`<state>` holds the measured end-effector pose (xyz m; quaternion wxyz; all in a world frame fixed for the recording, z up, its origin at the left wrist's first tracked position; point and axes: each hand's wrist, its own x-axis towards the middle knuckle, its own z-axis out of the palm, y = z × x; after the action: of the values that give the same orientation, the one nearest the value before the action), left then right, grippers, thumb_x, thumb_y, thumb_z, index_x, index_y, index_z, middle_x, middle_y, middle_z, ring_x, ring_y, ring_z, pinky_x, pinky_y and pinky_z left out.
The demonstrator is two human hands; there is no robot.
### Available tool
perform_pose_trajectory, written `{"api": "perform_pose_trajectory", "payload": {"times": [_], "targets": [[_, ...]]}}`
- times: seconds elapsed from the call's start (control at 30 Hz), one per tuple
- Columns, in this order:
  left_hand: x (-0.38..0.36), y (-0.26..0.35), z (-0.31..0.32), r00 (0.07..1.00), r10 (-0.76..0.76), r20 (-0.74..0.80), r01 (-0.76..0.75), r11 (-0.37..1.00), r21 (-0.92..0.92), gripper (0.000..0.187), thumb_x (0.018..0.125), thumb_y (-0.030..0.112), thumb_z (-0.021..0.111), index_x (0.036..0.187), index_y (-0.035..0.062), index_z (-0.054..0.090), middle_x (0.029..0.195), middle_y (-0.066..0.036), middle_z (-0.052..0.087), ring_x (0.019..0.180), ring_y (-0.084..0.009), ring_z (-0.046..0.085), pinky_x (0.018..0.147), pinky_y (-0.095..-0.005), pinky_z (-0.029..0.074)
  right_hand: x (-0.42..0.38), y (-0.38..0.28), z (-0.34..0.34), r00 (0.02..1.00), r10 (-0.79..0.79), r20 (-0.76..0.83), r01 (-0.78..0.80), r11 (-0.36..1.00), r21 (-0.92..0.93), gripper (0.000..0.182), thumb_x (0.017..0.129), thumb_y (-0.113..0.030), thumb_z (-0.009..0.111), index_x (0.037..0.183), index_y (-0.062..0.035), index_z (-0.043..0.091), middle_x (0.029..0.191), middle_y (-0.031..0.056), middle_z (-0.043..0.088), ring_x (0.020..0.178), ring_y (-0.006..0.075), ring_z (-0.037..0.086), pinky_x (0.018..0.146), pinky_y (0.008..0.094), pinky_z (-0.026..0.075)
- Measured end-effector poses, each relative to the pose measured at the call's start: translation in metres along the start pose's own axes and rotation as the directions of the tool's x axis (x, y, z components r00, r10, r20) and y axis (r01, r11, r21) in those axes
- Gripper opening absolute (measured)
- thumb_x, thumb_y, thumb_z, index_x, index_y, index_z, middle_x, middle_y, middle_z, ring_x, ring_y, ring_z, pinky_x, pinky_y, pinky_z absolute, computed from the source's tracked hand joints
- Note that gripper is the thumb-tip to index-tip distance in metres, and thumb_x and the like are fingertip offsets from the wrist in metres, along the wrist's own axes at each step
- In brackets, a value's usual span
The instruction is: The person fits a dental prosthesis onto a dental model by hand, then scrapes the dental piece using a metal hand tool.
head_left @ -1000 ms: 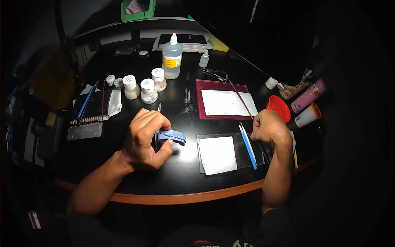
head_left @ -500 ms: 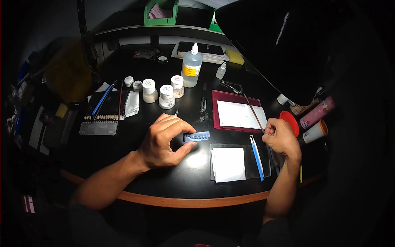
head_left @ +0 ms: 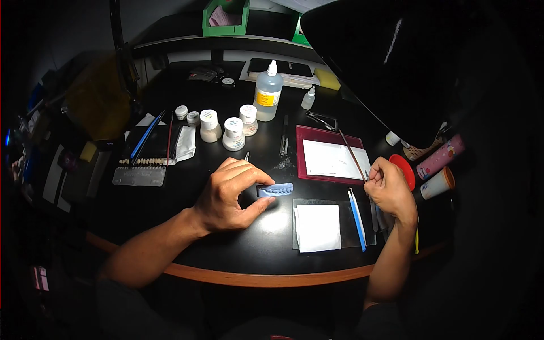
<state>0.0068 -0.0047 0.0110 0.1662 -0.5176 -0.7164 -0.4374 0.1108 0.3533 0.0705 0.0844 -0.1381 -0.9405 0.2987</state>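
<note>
Between thumb and index finger, my left hand point(head_left: 229, 195) grips a small blue-grey dental model point(head_left: 275, 190) with a row of teeth along it, raised above the black table. My right hand point(head_left: 391, 190) is closed at the near end of a thin brown-handled brush point(head_left: 352, 154). The brush slants away from the fingers across a maroon tray point(head_left: 301, 164) that has a white sheet point(head_left: 330, 160) on it; its bristles cannot be made out. Below that hand, blue-and-white tweezers point(head_left: 357, 221) lie on a glass slab point(head_left: 345, 243) beside a folded white tissue point(head_left: 318, 228).
Several white-capped powder jars point(head_left: 233, 136) and a large liquid bottle point(head_left: 268, 95) stand behind my left hand. A tooth shade guide point(head_left: 139, 175) lies at the left. On the right are a red dish point(head_left: 401, 170) and an orange-rimmed cup point(head_left: 437, 184). A dark panel point(head_left: 374, 62) overhangs the upper right.
The view has shifted slightly, so everything sits a little further right. The dental model is turned slightly in my left hand. My right hand stays closed at the brush's end.
</note>
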Motion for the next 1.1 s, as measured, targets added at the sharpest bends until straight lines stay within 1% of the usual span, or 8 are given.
{"api": "perform_pose_trajectory", "payload": {"times": [0.13, 0.23, 0.27, 0.37, 0.43, 0.53, 0.63, 1.1], "targets": [[0.000, 0.000, 0.001, 1.000, -0.015, -0.004, 0.015, 0.999, -0.028, 0.025, 0.080, 0.005, 0.089, 0.101, 0.0034, 0.076, 0.096, -0.010, 0.081, 0.086, -0.0221, 0.076, 0.083, -0.0357, 0.051, 0.000, 0.000, 0.000, 1.000, -0.025, 0.017, 0.018, 0.939, 0.342, 0.017, 0.091, 0.007, 0.067, 0.105, 0.0002, 0.060, 0.086, 0.0049, 0.067, 0.076, 0.0076, 0.066, 0.070, 0.0243, 0.054], [0.000, 0.000, 0.002, 0.999, -0.048, -0.016, 0.047, 0.997, -0.067, 0.024, 0.081, 0.006, 0.089, 0.101, 0.0027, 0.076, 0.094, -0.010, 0.080, 0.085, -0.0219, 0.075, 0.082, -0.0355, 0.051, -0.006, -0.023, 0.008, 0.983, -0.180, 0.020, 0.132, 0.784, 0.606, 0.016, 0.099, 0.011, 0.061, 0.111, 0.0004, 0.058, 0.098, 0.0061, 0.066, 0.083, 0.0064, 0.066, 0.076, 0.0224, 0.056], [0.000, 0.000, 0.003, 0.998, -0.061, -0.022, 0.059, 0.995, -0.082, 0.024, 0.081, 0.006, 0.089, 0.101, 0.0024, 0.076, 0.093, -0.011, 0.079, 0.085, -0.0219, 0.075, 0.081, -0.0354, 0.051, -0.009, -0.031, 0.011, 0.979, -0.202, 0.039, 0.134, 0.770, 0.624, 0.011, 0.105, 0.010, 0.059, 0.111, 0.0019, 0.062, 0.105, 0.0078, 0.068, 0.088, 0.0094, 0.068, 0.083, 0.0262, 0.059], [0.001, 0.002, 0.001, 0.994, -0.096, -0.045, 0.092, 0.993, -0.073, 0.025, 0.081, 0.006, 0.089, 0.102, 0.0016, 0.076, 0.092, -0.012, 0.078, 0.085, -0.0224, 0.074, 0.081, -0.0353, 0.052, -0.006, -0.032, 0.038, 0.923, -0.380, -0.066, 0.309, 0.625, 0.717, 0.011, 0.106, 0.009, 0.060, 0.112, 0.0029, 0.067, 0.106, 0.0081, 0.069, 0.092, 0.0112, 0.070, 0.086, 0.0284, 0.059], [0.000, 0.001, 0.001, 0.992, -0.114, -0.052, 0.111, 0.992, -0.055, 0.025, 0.081, 0.007, 0.089, 0.101, 0.0015, 0.076, 0.092, -0.012, 0.078, 0.085, -0.0225, 0.073, 0.081, -0.0354, 0.052, -0.008, -0.041, 0.058, 0.897, -0.400, -0.190, 0.394, 0.524, 0.755, 0.011, 0.107, 0.008, 0.060, 0.110, 0.0037, 0.069, 0.107, 0.0092, 0.069, 0.096, 0.0145, 0.072, 0.089, 0.0290, 0.060], [0.000, 0.002, 0.000, 0.989, -0.127, -0.072, 0.125, 0.992, -0.036, 0.024, 0.081, 0.007, 0.089, 0.101, 0.0015, 0.076, 0.092, -0.012, 0.078, 0.085, -0.0225, 0.073, 0.082, -0.0354, 0.053, -0.009, -0.051, 0.080, 0.726, -0.524, -0.446, 0.687, 0.516, 0.512, 0.013, 0.103, 0.014, 0.062, 0.109, 0.0056, 0.070, 0.108, 0.0115, 0.065, 0.098, 0.0174, 0.072, 0.089, 0.0305, 0.061], [0.000, 0.002, 0.001, 0.987, -0.132, -0.087, 0.129, 0.991, -0.036, 0.023, 0.081, 0.007, 0.089, 0.099, 0.0016, 0.076, 0.091, -0.012, 0.078, 0.084, -0.0229, 0.073, 0.082, -0.0359, 0.053, -0.009, -0.049, 0.087, 0.653, -0.553, -0.518, 0.754, 0.538, 0.376, 0.016, 0.101, 0.016, 0.064, 0.110, 0.0063, 0.072, 0.108, 0.0126, 0.065, 0.098, 0.0188, 0.071, 0.087, 0.0314, 0.062], [0.001, 0.002, 0.001, 0.990, -0.119, -0.077, 0.116, 0.992, -0.049, 0.023, 0.081, 0.008, 0.088, 0.099, 0.0011, 0.076, 0.090, -0.013, 0.077, 0.084, -0.0231, 0.073, 0.083, -0.0366, 0.051, -0.003, -0.046, 0.094, 0.670, -0.569, -0.477, 0.729, 0.626, 0.277, 0.017, 0.097, 0.016, 0.069, 0.106, 0.0042, 0.078, 0.105, 0.0098, 0.066, 0.093, 0.0163, 0.068, 0.079, 0.0272, 0.058]]}}
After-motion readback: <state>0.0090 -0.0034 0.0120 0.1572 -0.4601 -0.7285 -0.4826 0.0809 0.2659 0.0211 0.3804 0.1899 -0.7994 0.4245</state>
